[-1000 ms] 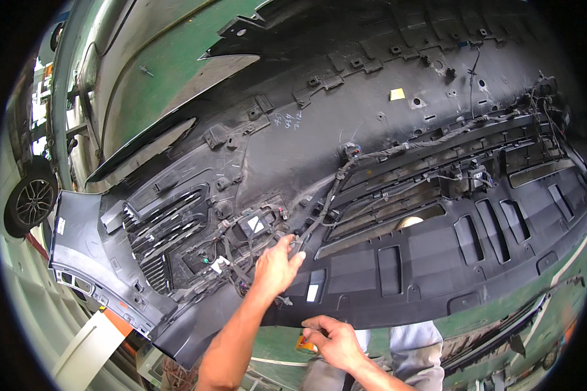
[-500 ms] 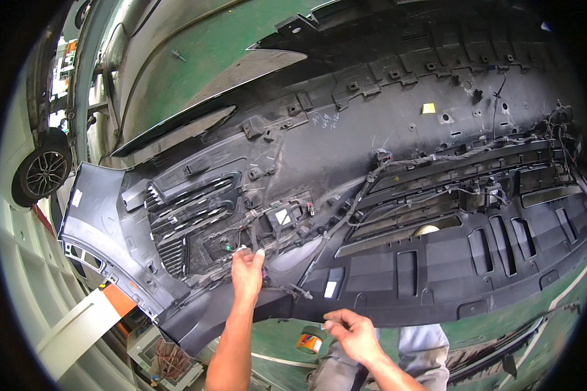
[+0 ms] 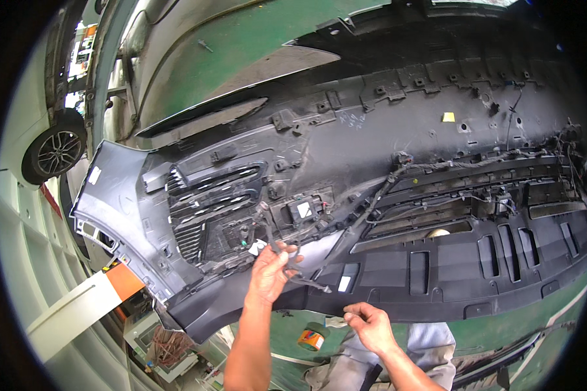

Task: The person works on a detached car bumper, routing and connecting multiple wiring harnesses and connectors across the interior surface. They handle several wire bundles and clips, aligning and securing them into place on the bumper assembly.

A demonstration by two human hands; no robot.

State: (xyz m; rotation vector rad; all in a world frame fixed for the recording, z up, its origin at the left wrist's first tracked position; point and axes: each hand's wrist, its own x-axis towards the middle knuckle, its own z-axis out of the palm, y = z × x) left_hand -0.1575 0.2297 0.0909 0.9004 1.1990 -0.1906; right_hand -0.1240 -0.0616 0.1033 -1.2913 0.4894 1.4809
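A large black car bumper cover [image 3: 346, 156] lies before me with its ribbed inside facing up. My left hand [image 3: 270, 270] is closed around a dark branch of the wiring harness [image 3: 272, 229], lifting it off the bumper's near left part. A connector end of the harness [image 3: 319, 287] sticks out to the right of that hand. My right hand [image 3: 372, 328] is by the near edge, thumb and forefinger pinched together. A small pale piece [image 3: 336, 322] shows at its fingertips; its kind is unclear.
A slatted grille [image 3: 430, 215] runs along the bumper's right half. An orange and yellow round container [image 3: 311, 339] is on the green floor below the near edge. On the left are a white beam with an orange end [image 3: 120, 283] and a car wheel [image 3: 59, 153].
My left hand has moved right and now has the harness branch raised in its grip. The right hand has shifted slightly right, still pinched. The whole view has shifted a little.
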